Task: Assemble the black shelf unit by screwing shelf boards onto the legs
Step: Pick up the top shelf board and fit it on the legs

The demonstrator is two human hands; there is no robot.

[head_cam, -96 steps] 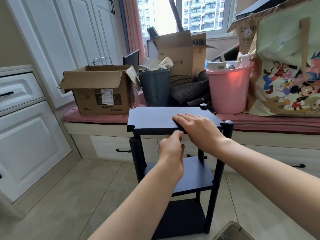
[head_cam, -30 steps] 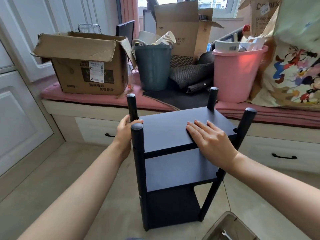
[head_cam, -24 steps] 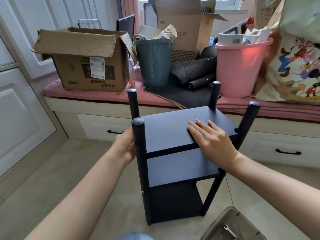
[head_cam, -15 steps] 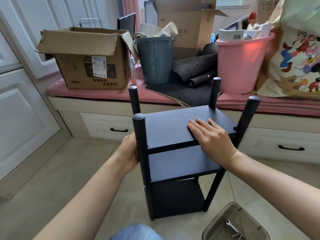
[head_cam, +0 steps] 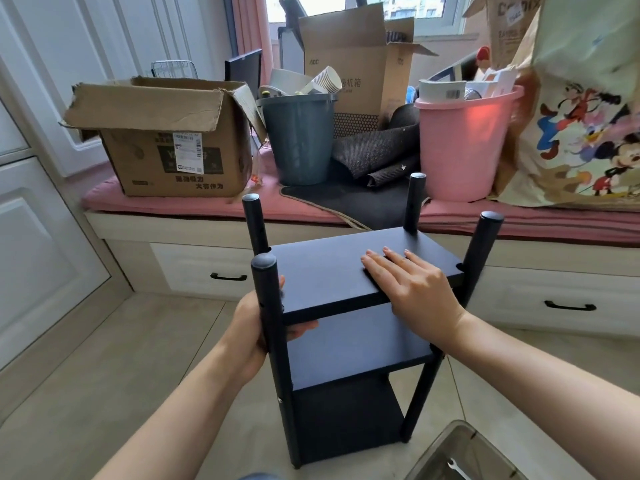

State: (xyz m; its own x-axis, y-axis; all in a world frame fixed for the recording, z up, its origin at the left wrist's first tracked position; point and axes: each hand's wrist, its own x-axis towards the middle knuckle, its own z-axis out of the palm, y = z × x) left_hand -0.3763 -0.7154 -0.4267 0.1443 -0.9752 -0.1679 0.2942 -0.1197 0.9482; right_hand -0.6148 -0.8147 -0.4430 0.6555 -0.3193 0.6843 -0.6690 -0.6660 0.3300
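The black shelf unit (head_cam: 349, 344) stands upright on the floor with three boards between its round legs. Leg tops stick up above the top board (head_cam: 329, 271). My right hand (head_cam: 408, 285) lies flat on that top board, fingers straight. My left hand (head_cam: 252, 327) grips the near-left leg (head_cam: 268, 306) at the level of the top board, thumb behind the leg and fingers reaching under the board's front edge.
A cushioned window bench (head_cam: 207, 206) right behind the shelf carries a cardboard box (head_cam: 166, 140), a grey bin (head_cam: 299, 136), a pink bucket (head_cam: 464, 143) and a cartoon-print bag (head_cam: 581, 109). A clear container (head_cam: 460, 455) with a small wrench sits on the floor at lower right. White cabinets (head_cam: 38, 237) stand left.
The top board has slid down the legs, so the leg tops now stand above it. My left hand moved from the board's front edge to the near-left leg. My right hand stays flat on top.
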